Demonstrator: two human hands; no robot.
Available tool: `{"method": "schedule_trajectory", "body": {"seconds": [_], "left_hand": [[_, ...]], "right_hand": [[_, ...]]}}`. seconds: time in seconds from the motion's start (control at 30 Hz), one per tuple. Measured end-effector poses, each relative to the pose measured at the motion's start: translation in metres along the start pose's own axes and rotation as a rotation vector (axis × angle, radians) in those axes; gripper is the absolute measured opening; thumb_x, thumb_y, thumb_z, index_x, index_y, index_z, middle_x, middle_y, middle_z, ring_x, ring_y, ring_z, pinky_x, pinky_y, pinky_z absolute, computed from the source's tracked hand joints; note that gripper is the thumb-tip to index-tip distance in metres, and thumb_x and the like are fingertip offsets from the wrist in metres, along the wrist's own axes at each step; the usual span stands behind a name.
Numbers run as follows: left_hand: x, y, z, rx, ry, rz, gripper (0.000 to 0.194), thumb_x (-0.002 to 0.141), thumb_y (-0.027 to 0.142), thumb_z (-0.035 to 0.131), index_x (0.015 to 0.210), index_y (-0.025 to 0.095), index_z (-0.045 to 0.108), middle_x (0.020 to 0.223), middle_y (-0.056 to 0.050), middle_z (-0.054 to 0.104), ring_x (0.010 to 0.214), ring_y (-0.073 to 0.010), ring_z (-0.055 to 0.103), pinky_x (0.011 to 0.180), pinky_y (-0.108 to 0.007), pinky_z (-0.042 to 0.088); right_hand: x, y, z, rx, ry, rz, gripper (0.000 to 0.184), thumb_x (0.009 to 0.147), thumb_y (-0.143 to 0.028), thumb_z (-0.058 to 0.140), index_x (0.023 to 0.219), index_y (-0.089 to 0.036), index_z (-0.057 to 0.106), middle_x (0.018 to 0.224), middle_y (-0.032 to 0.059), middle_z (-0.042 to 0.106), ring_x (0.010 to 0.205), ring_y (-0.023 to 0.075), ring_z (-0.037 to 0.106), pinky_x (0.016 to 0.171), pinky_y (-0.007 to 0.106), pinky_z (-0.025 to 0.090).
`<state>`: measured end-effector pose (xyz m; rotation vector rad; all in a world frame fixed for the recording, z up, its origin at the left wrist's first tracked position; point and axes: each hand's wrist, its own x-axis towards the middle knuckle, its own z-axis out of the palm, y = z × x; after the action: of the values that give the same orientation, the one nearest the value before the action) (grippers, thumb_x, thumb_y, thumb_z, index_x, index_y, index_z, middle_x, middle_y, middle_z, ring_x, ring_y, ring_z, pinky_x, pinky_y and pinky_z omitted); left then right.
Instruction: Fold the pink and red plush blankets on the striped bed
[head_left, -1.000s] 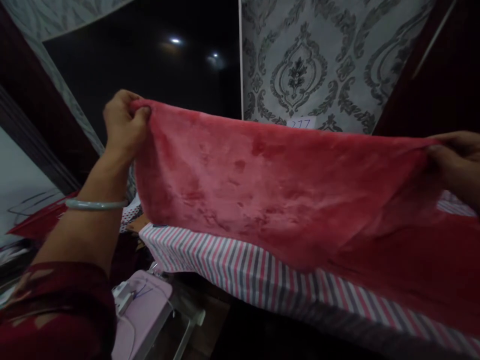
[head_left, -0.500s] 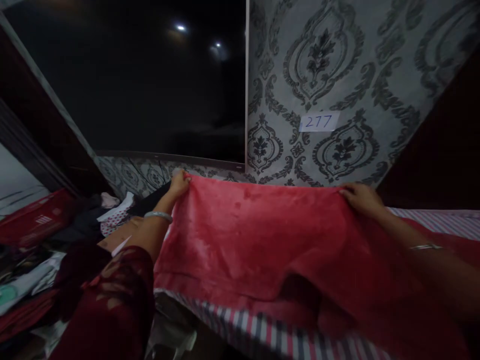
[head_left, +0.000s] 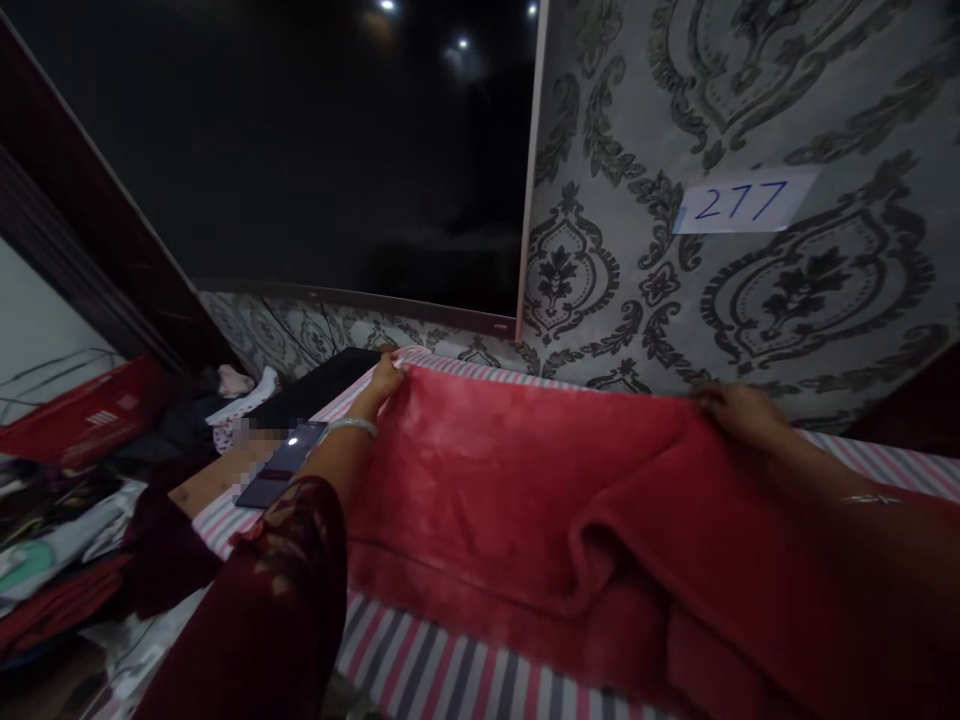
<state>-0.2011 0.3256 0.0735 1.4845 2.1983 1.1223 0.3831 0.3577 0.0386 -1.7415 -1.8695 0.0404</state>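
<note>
A plush red blanket [head_left: 510,490] lies spread over a striped sheet [head_left: 450,680] on a bed. My left hand [head_left: 386,378] pinches the blanket's far left corner and presses it down near the wall. At the far right corner, my right hand [head_left: 739,410] is closed on the blanket's edge. A silver bangle sits on each wrist. The blanket bunches into folds toward the lower right.
A dark phone [head_left: 281,465] lies on the sheet by my left forearm. Piled clothes and a red box [head_left: 82,425] fill the left side. Behind the bed are a big dark screen [head_left: 315,160] and patterned wallpaper with a "277" label [head_left: 742,200].
Both hands have carried the blanket from held up in the air down and forward onto the bed, its far edge now laid near the wall.
</note>
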Motion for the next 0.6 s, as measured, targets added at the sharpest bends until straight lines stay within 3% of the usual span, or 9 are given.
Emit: {"method": "schedule_trajectory", "body": {"seconds": [0.1, 0.17, 0.27, 0.4, 0.5, 0.6], "left_hand": [[-0.015, -0.017, 0.000, 0.019, -0.105, -0.077, 0.034, 0.076, 0.032, 0.068, 0.102, 0.010, 0.065, 0.094, -0.017, 0.072, 0.094, -0.0328, 0.067, 0.078, -0.038, 0.051], [-0.026, -0.026, -0.005, 0.021, -0.152, -0.096, 0.027, 0.072, 0.033, 0.071, 0.091, 0.014, 0.067, 0.088, -0.014, 0.073, 0.090, -0.0321, 0.068, 0.075, -0.037, 0.051], [-0.047, -0.035, -0.017, 0.008, -0.202, -0.098, 0.026, 0.072, 0.036, 0.070, 0.088, 0.017, 0.067, 0.088, -0.012, 0.073, 0.085, -0.0296, 0.068, 0.071, -0.035, 0.050], [-0.084, -0.048, -0.034, 0.001, -0.226, -0.099, 0.040, 0.073, 0.041, 0.068, 0.106, 0.019, 0.062, 0.089, -0.009, 0.073, 0.081, -0.0264, 0.067, 0.070, -0.034, 0.050], [-0.114, -0.057, -0.048, 0.011, -0.242, -0.101, 0.044, 0.072, 0.043, 0.068, 0.108, 0.020, 0.059, 0.086, -0.007, 0.071, 0.080, -0.0254, 0.067, 0.069, -0.033, 0.050], [-0.139, -0.064, -0.063, 0.024, -0.245, -0.092, 0.040, 0.066, 0.043, 0.071, 0.098, 0.021, 0.060, 0.088, -0.007, 0.070, 0.086, -0.0265, 0.066, 0.072, -0.033, 0.050]], "right_hand": [[-0.017, -0.007, 0.010, 0.025, -0.134, 0.047, 0.015, 0.071, -0.030, 0.056, 0.071, -0.023, 0.070, 0.077, 0.0112, 0.073, 0.072, 0.0288, 0.065, 0.067, 0.038, 0.047], [-0.040, -0.020, 0.008, 0.070, -0.113, -0.018, 0.023, 0.074, -0.039, 0.053, 0.077, -0.024, 0.071, 0.083, 0.0109, 0.075, 0.076, 0.0312, 0.068, 0.069, 0.041, 0.051], [-0.095, -0.049, -0.004, 0.171, -0.117, -0.194, 0.035, 0.078, -0.049, 0.050, 0.093, -0.027, 0.072, 0.101, 0.0088, 0.075, 0.090, 0.0336, 0.070, 0.078, 0.046, 0.055], [-0.184, -0.084, -0.022, 0.148, -0.184, -0.356, 0.048, 0.082, -0.057, 0.055, 0.120, -0.029, 0.066, 0.122, 0.0103, 0.068, 0.110, 0.0352, 0.064, 0.094, 0.051, 0.053], [-0.227, -0.097, -0.026, 0.023, -0.178, -0.392, 0.052, 0.084, -0.049, 0.056, 0.131, -0.026, 0.060, 0.127, 0.0133, 0.064, 0.112, 0.0355, 0.061, 0.092, 0.051, 0.053], [-0.240, -0.097, -0.030, -0.011, -0.129, -0.361, 0.039, 0.088, -0.030, 0.046, 0.121, -0.025, 0.066, 0.113, 0.0117, 0.068, 0.102, 0.0312, 0.064, 0.087, 0.047, 0.054]]}}
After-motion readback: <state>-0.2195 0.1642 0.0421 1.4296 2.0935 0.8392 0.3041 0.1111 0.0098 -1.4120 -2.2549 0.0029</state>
